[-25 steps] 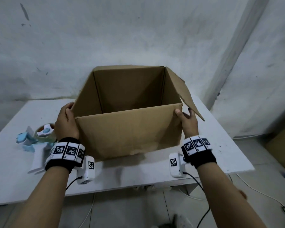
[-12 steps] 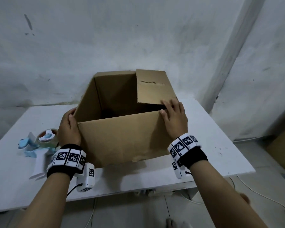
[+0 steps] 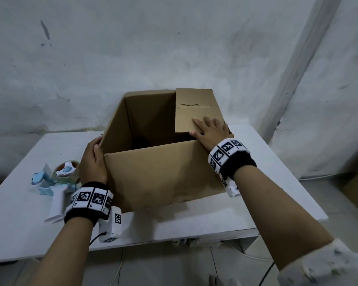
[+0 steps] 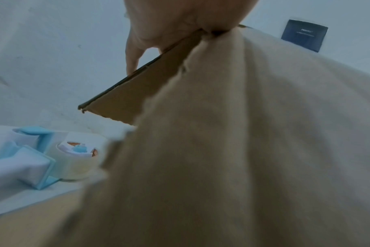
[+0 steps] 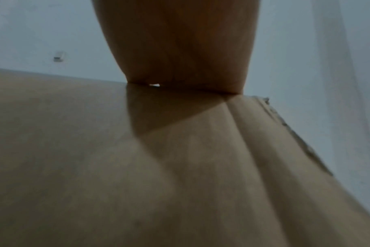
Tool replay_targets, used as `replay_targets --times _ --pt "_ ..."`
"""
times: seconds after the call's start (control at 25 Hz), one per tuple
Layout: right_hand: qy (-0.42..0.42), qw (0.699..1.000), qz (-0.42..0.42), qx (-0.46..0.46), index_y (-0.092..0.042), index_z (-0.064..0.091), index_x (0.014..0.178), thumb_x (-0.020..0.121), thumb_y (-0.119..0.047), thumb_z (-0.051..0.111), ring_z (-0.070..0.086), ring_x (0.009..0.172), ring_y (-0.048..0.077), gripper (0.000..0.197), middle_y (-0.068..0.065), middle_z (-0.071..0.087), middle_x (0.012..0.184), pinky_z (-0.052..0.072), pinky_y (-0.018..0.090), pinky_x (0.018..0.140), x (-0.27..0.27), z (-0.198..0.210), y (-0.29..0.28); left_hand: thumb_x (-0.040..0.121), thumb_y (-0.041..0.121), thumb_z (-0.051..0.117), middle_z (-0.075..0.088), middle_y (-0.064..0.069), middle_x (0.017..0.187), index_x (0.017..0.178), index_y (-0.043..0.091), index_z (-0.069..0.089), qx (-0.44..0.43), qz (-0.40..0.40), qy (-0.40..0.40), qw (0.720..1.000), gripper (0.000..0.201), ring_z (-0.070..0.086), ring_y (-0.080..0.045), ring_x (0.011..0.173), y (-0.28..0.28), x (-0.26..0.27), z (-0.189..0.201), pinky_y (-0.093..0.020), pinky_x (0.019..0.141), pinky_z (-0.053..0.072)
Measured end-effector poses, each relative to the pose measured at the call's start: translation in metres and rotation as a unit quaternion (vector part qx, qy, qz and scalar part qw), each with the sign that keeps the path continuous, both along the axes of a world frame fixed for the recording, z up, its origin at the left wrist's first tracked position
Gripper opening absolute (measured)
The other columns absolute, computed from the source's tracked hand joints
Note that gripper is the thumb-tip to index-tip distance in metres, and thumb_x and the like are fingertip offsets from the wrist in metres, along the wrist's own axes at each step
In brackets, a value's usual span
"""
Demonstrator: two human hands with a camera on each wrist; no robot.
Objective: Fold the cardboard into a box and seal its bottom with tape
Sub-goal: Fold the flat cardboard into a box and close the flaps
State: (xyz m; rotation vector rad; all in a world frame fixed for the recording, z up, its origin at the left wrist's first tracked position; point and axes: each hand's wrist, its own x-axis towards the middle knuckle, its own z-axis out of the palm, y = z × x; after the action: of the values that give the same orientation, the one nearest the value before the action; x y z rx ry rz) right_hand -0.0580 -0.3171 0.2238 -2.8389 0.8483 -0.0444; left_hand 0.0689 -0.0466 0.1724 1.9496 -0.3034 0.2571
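A brown cardboard box (image 3: pixel 163 172) stands on the white table (image 3: pixel 194 219) with its opening up. Its right flap (image 3: pixel 194 108) lies folded inward over the opening. My right hand (image 3: pixel 212 129) presses flat on that flap with straight fingers; the right wrist view shows only its palm (image 5: pixel 180 41) on cardboard (image 5: pixel 116 150). My left hand (image 3: pixel 94 162) grips the box's near left corner, thumb at the top edge and fingers (image 4: pixel 133 55) behind the upright left flap (image 4: pixel 137 93). A white and blue tape dispenser (image 3: pixel 58 182) lies left of the box.
A grey wall stands close behind the table. The tape dispenser (image 4: pixel 74 160) sits just beside my left wrist. Cables run over the floor below the table's front edge, and more cardboard (image 3: pixel 357 182) leans at the far right.
My right hand left the box's near right corner and pushed the right flap, which stuck outward, down over the opening. The left hand has stayed at its corner.
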Motion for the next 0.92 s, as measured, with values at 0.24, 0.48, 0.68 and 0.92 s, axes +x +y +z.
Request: replay_targets --times 0.24,0.48,0.68,0.92 --pt "-0.063 0.995 0.067 -0.048 -0.040 0.028 0.142 0.095 -0.054 0.024 0.013 0.145 0.020 0.049 -0.003 0.022 0.156 0.005 0.040 0.117 -0.046 -0.009 -0.001 0.097 0.015 0.028 0.057 -0.016 0.126 0.124 0.012 0.053 0.012 0.012 -0.027 0.999 0.037 0.051 -0.032 0.117 -0.002 0.007 0.002 -0.040 0.099 0.039" --pt "-0.025 0.998 0.046 -0.034 -0.035 0.028 0.142 0.092 -0.060 0.025 0.010 0.146 0.025 0.056 -0.002 0.019 0.157 0.006 0.046 0.117 -0.027 -0.006 0.001 0.086 0.060 0.043 0.015 -0.001 0.153 0.143 0.016 0.025 -0.106 0.116 0.251 0.955 0.074 0.024 -0.020 0.137 -0.005 0.002 0.018 -0.044 0.116 0.014" --pt "-0.068 0.997 0.006 -0.040 -0.031 0.033 0.138 0.091 -0.060 0.028 0.013 0.144 0.028 0.055 -0.001 0.024 0.153 0.009 0.049 0.115 -0.019 -0.011 0.011 0.083 0.051 0.047 0.041 0.009 0.134 0.146 0.012 0.016 -0.347 0.109 0.244 0.899 0.080 0.044 -0.012 0.121 0.006 0.042 0.020 -0.028 0.107 0.034" --pt "-0.080 0.996 0.005 -0.051 -0.035 0.030 0.140 0.089 -0.064 0.025 0.013 0.144 0.027 0.058 -0.002 0.023 0.154 0.010 0.049 0.116 -0.018 -0.018 0.007 0.099 0.015 0.033 0.052 -0.013 0.134 0.137 0.008 0.041 -0.197 0.009 -0.048 0.979 0.039 0.049 -0.020 0.122 -0.017 -0.005 0.050 -0.010 0.092 0.038"
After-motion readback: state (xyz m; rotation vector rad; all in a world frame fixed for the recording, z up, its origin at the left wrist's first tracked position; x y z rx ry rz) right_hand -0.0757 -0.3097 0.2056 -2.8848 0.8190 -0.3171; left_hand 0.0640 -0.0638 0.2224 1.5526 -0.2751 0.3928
